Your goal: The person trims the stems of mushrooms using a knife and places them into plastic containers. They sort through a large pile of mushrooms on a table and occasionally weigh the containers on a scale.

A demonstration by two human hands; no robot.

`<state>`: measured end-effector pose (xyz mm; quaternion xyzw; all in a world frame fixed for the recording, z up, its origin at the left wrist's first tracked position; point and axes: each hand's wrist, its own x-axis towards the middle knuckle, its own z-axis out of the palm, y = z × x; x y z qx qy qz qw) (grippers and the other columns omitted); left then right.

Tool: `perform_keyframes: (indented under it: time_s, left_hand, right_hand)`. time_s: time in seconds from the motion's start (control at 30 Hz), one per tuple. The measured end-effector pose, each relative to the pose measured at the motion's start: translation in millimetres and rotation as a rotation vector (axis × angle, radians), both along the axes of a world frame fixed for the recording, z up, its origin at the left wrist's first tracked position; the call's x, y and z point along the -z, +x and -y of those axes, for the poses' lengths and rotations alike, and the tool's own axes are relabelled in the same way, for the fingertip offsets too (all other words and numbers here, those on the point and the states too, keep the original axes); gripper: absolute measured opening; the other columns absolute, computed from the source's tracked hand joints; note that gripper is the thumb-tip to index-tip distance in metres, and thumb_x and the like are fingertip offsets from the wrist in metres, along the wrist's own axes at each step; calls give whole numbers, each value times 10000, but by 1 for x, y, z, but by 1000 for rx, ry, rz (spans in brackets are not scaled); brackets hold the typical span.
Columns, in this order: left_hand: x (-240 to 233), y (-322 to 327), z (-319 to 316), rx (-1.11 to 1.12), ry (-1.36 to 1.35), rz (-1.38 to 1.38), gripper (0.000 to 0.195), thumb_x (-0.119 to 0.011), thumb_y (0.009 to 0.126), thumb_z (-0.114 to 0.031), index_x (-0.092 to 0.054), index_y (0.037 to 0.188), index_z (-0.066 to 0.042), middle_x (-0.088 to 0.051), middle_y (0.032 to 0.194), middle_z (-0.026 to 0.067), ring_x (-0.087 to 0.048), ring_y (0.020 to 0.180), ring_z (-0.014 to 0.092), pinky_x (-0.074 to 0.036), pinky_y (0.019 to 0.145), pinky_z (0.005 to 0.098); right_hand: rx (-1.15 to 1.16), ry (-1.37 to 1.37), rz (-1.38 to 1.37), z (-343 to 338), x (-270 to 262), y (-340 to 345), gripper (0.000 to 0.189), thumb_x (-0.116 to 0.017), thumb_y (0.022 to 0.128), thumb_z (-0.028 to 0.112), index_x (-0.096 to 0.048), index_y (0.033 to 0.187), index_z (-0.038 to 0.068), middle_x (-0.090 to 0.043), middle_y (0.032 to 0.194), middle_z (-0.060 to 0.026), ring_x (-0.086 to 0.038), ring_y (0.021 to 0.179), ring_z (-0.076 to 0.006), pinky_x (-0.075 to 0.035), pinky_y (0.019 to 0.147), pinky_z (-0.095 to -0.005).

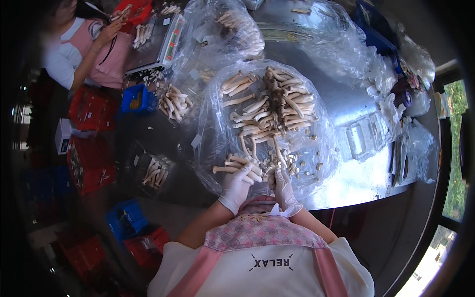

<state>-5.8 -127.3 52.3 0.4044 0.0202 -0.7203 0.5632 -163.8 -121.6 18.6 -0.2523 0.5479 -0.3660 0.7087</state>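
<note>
White gloves cover both my hands at the near edge of a clear plastic sheet or bag. Several pale long-stemmed mushrooms are gripped in my left hand, their stems pointing different ways. My right hand has its fingers closed at the lower end of a single long mushroom stem; whether a tool is also in it cannot be told. Just beyond, small cut stem pieces lie scattered on the plastic. A large heap of long mushrooms with brown caps lies farther out on the same plastic.
A clear tray of mushrooms and another mushroom pile lie to the left, near a blue basket. Empty clear trays stand right. A co-worker handles mushrooms by a scale. Red crates stand at far left.
</note>
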Motion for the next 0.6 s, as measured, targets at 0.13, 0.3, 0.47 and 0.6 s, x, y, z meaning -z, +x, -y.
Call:
perform_keyframes:
  time_s: [0.13,0.3,0.47,0.6]
  left_hand:
    - [47,5,-54,-87,70,-482,284,-468,933,-35,-424,1212,-9,-504,1143,74,-486,1129,162,-361,1022,301]
    - [0,25,-32,-256,40,-92,339,-530,923,-109,-437,1241,-37,-485,1248,109,-459,1197,211,-351,1050,380]
    - [35,47,-28,-440,-239,-339,336,-492,935,-119,-446,1231,32,-480,1274,166,-430,1238,280,-363,1050,402]
    - [18,24,-32,-353,26,-294,362,-464,938,-120,-451,1256,52,-467,1286,214,-421,1252,298,-341,1067,386]
  right_hand:
    - [-21,-47,5,-7,7,-3,312,-388,998,334,-535,948,63,-429,615,19,-364,516,-80,-306,474,-224]
    - [-117,-64,-11,-9,0,-2,277,-391,1003,309,-546,956,84,-433,661,35,-372,571,-71,-322,522,-222]
    - [-160,-73,-46,-11,-1,1,291,-393,1003,309,-560,980,73,-436,667,35,-374,576,-68,-319,524,-223]
    - [-138,-102,-54,-10,-2,-2,295,-393,1003,310,-564,991,69,-435,664,34,-371,587,-67,-313,534,-223]
